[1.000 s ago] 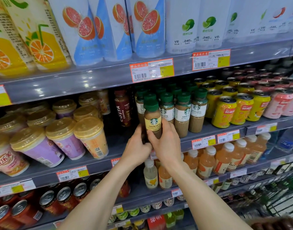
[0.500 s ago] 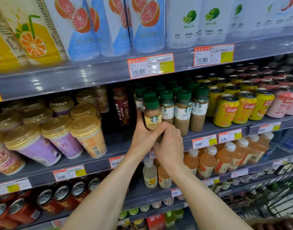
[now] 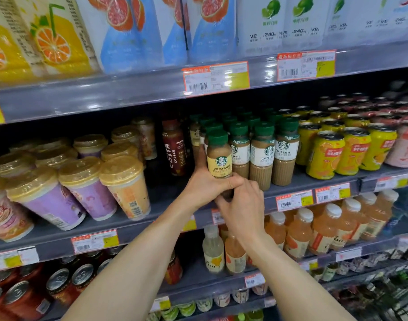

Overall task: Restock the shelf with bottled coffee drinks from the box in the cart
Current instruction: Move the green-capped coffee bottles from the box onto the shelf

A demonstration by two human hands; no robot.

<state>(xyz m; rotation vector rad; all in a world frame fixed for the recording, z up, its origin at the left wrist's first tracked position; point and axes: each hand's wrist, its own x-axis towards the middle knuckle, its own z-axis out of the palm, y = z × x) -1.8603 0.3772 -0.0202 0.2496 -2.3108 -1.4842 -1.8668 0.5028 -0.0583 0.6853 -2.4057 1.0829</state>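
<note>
I have the cheese latte bottle (image 3: 219,156) at the front left of the green-capped block on the middle shelf (image 3: 138,230). It stands just beside the front caffe latte bottle (image 3: 240,154) on its right, with a gap to the Costa bottle (image 3: 174,149) on its left. My left hand (image 3: 204,188) wraps the lower half from the left, thumb across the front. My right hand (image 3: 242,205) curls its fingers round the base. Both hands hide the base, so I cannot tell whether it rests on the shelf yet. I would seat it flat and upright, label outward, front level with the neighbouring row. Then I would let go gently, without nudging the neighbours.
</note>
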